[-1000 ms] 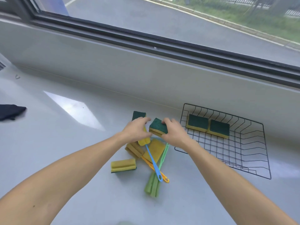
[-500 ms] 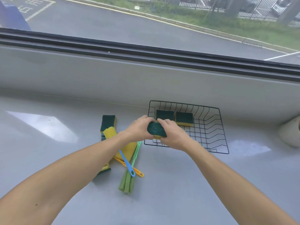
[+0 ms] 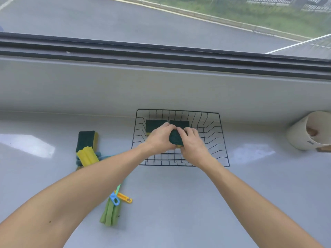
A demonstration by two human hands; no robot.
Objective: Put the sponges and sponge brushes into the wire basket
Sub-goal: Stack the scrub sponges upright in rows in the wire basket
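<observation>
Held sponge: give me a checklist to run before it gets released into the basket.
1. Both hands grip the sponge: left hand, right hand - ok.
2. Sponge is over the wire basket - ok.
3. Free floor beside the two sponges already inside - ok.
4. Sponge touching the basket floor - cannot tell.
5. Basket sits flat on the counter - ok.

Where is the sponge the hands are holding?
The green sponge is gripped between both hands, left and right, over the wire basket, just in front of two sponges inside.
</observation>
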